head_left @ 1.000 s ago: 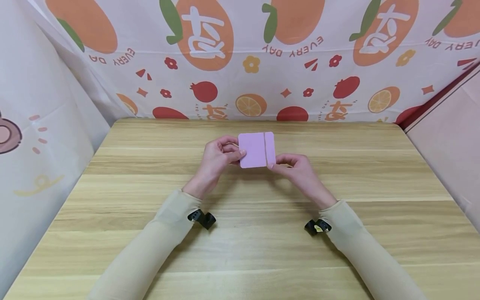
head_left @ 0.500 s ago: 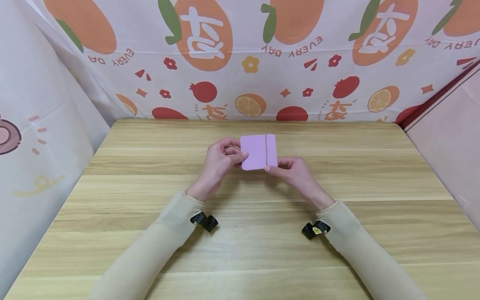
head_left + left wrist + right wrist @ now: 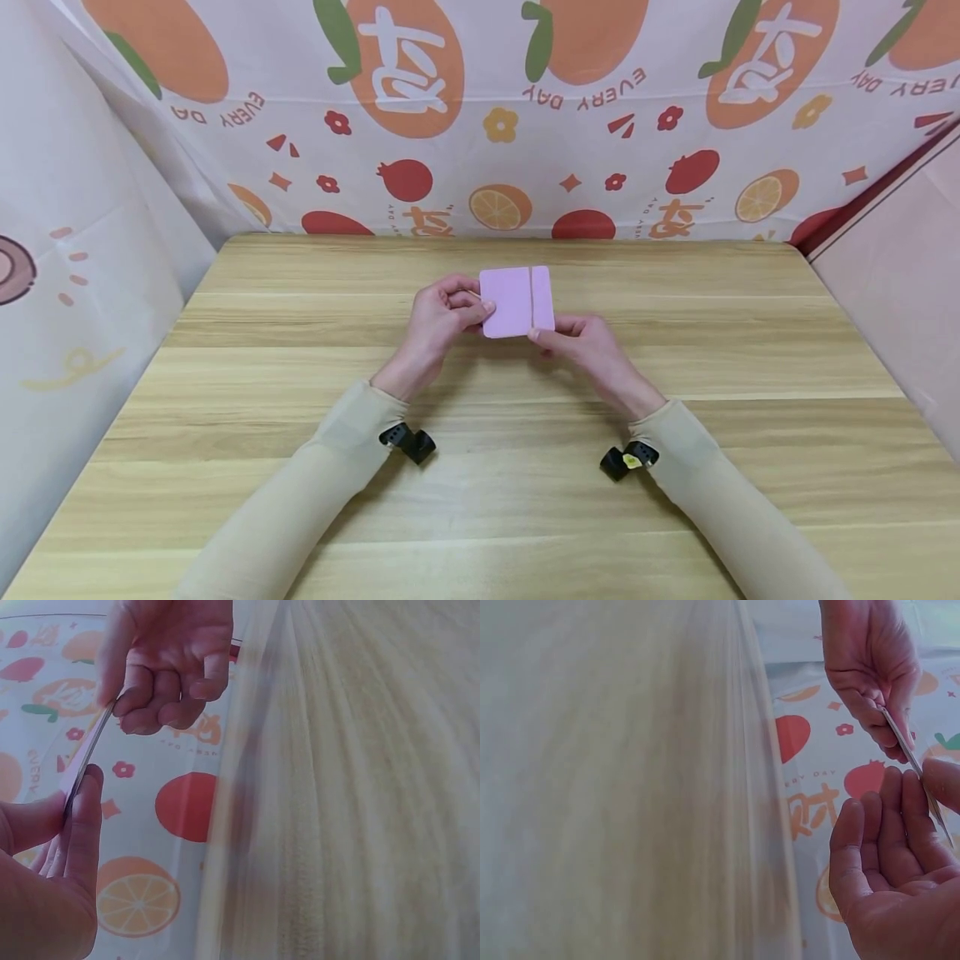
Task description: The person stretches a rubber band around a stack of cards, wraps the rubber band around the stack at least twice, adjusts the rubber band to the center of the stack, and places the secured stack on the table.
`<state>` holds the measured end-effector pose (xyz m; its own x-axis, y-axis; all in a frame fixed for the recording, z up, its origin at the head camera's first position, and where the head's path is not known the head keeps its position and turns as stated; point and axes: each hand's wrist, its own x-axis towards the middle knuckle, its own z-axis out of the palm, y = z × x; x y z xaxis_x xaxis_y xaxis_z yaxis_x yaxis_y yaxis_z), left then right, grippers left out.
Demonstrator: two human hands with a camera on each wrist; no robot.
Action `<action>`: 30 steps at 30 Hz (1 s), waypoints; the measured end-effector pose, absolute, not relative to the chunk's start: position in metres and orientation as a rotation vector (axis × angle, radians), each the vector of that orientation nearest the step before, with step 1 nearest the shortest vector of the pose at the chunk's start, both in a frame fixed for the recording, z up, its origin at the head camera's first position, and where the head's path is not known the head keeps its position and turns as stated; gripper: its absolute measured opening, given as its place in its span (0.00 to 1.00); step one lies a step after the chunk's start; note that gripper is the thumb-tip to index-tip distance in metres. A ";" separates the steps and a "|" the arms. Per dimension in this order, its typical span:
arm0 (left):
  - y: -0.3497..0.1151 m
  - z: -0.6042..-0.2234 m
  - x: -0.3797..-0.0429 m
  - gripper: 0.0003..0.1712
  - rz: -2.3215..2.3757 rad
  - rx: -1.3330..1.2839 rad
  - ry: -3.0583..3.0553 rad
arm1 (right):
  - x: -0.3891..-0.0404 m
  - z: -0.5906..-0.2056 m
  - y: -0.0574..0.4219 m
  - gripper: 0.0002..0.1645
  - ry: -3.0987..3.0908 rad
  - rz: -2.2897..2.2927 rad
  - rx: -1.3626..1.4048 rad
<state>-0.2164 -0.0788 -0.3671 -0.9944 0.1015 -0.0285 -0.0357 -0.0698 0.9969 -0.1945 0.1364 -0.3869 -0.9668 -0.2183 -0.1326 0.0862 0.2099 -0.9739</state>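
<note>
A thin lilac square card (image 3: 506,302) with rounded corners is held up over the table. Near its right edge a narrow brown band (image 3: 531,296) runs from top to bottom. My left hand (image 3: 442,321) pinches the left edge, thumb on the near face. At the lower right corner my right hand (image 3: 592,346) pinches the card, its thumb at the band's lower end. In the left wrist view the card (image 3: 88,754) appears nearly edge-on between both hands. The right wrist view also shows the card (image 3: 900,736) as a slim edge, with my right fingers behind it.
A wood-grain table (image 3: 480,483) lies under both forearms. Behind it hangs a white cloth (image 3: 450,158) printed with fruit, and another pale cloth (image 3: 90,250) hangs at the left. A black wrist camera (image 3: 408,442) sits on the left sleeve, another camera (image 3: 628,460) on the right.
The card has shifted slightly right and down. My right thumb has moved a little left along the lower edge to the band's end. The band looks straighter than a second ago.
</note>
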 end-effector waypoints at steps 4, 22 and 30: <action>-0.079 -0.367 -0.216 0.13 2.231 0.064 2.072 | -0.195 -0.388 0.136 0.18 2.190 -1.866 -0.153; -0.075 -0.371 -0.214 0.12 2.277 0.099 2.017 | -0.192 -0.391 0.130 0.20 2.117 -1.944 -0.133; -0.074 -0.372 -0.213 0.14 2.246 0.134 1.999 | -0.196 -0.387 0.137 0.23 2.187 -1.980 -0.137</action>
